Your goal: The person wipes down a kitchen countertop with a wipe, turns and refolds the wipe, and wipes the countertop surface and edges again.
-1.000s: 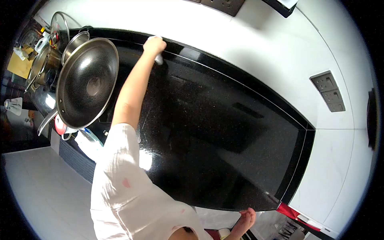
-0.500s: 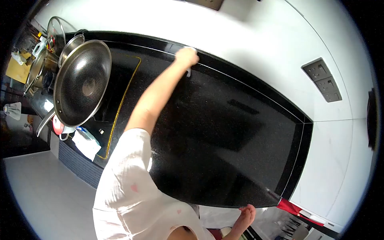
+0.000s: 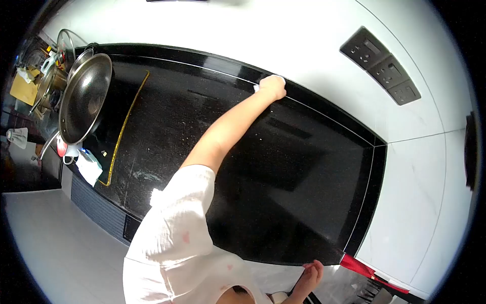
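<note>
My left hand (image 3: pixel 274 87) is at the back edge of the black countertop (image 3: pixel 283 167), with the arm stretched forward. It is closed on a white cloth (image 3: pixel 256 88), perhaps a tissue, and only a small part of it shows beside the fingers. The hand presses where the counter meets the black upstand below the white wall. Low in the view, my right hand (image 3: pixel 312 274) hangs by the counter's front edge. Its fingers are loosely bent and apart, with nothing visible in them.
A large wok (image 3: pixel 85 99) stands on the stove at left, beside pots and a glass lid (image 3: pixel 66 48). A tissue pack (image 3: pixel 89 167) and red-and-white cup (image 3: pixel 71 150) are nearby. Sockets (image 3: pixel 379 66) are on the wall; a red cloth (image 3: pixel 357 264) is at the front right corner.
My left hand has slid rightward along the back edge with the white cloth. The view has shifted to the right, so the wok sits farther left. My right hand stays by the front edge.
</note>
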Available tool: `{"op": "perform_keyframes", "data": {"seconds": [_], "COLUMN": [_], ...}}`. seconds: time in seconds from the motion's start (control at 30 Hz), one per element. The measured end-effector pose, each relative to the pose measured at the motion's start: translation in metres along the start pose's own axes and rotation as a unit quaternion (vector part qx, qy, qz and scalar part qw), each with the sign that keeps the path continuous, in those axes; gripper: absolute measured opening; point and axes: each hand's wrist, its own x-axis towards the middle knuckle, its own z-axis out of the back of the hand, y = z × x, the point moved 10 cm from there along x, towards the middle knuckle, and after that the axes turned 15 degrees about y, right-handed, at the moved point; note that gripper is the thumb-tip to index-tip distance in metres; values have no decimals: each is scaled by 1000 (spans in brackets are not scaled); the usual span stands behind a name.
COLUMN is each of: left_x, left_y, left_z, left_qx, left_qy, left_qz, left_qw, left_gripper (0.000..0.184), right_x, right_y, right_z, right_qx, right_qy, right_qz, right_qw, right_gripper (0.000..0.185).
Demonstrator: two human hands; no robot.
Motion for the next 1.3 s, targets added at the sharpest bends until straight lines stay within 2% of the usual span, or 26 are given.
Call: {"op": "perform_keyframes", "data": {"seconds": [0.07, 0.17, 0.2, 0.23, 0.3, 0.4, 0.47, 0.5, 0.63, 0.7, 0.83, 0.97, 1.03, 1.07, 1.17, 1.2, 1.3], "left_x": [14, -5, -23, -25, -29, -8, -3, 6, 12, 22, 29, 34, 26, 21, -2, -2, 3], "left_y": [-1, 46, 67, 96, 138, 141, 95, 78, -35, -85, -117, -82, -39, -16, 48, 61, 72], "left_z": [-11, 6, 16, 29, 47, 38, 19, 5, -25, -41, -56, -50, -35, -22, 8, 12, 8], "left_qx": [-10, 63, 49, 112, 107, 133, 189, 213, 55, 17, -37, 5, 36, 47, 103, 146, 156], "left_qy": [5, 11, 41, -28, -104, -75, -57, -21, 31, 35, 22, 1, 34, 12, -2, -8, 11], "left_qz": [15, 87, 115, 149, 176, 192, 154, 169, 82, 36, 18, 46, 80, 79, 156, 159, 177], "left_qw": [1000, 994, 991, 982, 973, 970, 968, 962, 995, 999, 999, 999, 996, 996, 982, 976, 972], "left_gripper": [27, 22, 20, 20, 20, 24, 24, 24, 27, 27, 27, 29, 28, 28, 26, 25, 25], "right_x": [8, 21, 26, 32, 39, 46, 49, 50, 49, 45, 34, 39, 42, 44, 49, 51, 53], "right_y": [-2, -4, -4, -6, -10, -10, -7, -6, -13, -17, -21, -15, -13, -13, -16, -15, -15], "right_z": [20, 38, 43, 45, 52, 58, 59, 59, 72, 78, 95, 89, 81, 77, 66, 63, 61], "right_qx": [5, 15, 15, 17, 23, 28, 27, 24, 38, 37, 35, 41, 35, 36, 44, 46, 39], "right_qy": [-4, -13, -12, -11, -10, -11, -8, -6, -6, -7, -29, -23, -19, -15, -2, 3, 2], "right_qz": [-2, -14, -19, -22, -27, -28, -28, -27, -17, -18, -8, -6, -10, -14, -20, -19, -28], "right_qw": [1000, 1000, 1000, 1000, 999, 999, 999, 999, 999, 999, 999, 999, 999, 999, 999, 999, 999], "right_gripper": [19, 19, 19, 18, 18, 14, 14, 16, 18, 18, 19, 18, 18, 18, 18, 18, 18]}}
